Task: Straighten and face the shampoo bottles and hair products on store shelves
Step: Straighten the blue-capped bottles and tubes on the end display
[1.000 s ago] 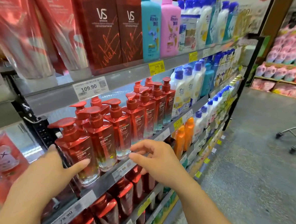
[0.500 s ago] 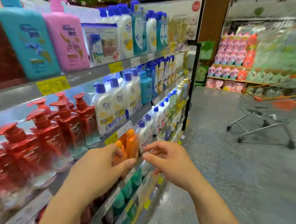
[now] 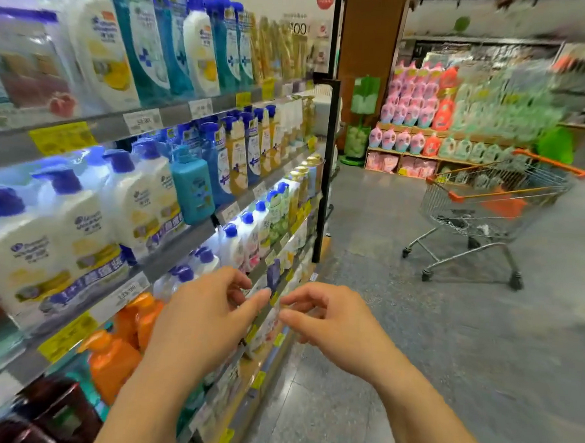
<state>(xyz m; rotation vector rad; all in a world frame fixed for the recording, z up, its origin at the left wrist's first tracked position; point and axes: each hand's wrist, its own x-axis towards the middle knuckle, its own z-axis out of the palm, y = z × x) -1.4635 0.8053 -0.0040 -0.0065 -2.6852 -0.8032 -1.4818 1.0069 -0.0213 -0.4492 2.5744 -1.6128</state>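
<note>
Head view: left hand (image 3: 205, 315) and right hand (image 3: 333, 321) hang side by side in front of the shelf edges, fingers loosely curled, fingertips near each other, neither gripping anything. White pump bottles (image 3: 63, 239) with blue caps line the front edge of the middle shelf (image 3: 166, 265), a teal bottle (image 3: 193, 189) just beyond them; orange bottles (image 3: 118, 354) sit one shelf lower, beside the left wrist. Shopping cart (image 3: 488, 211) stands on the aisle floor, well apart; picture blurred.
</note>
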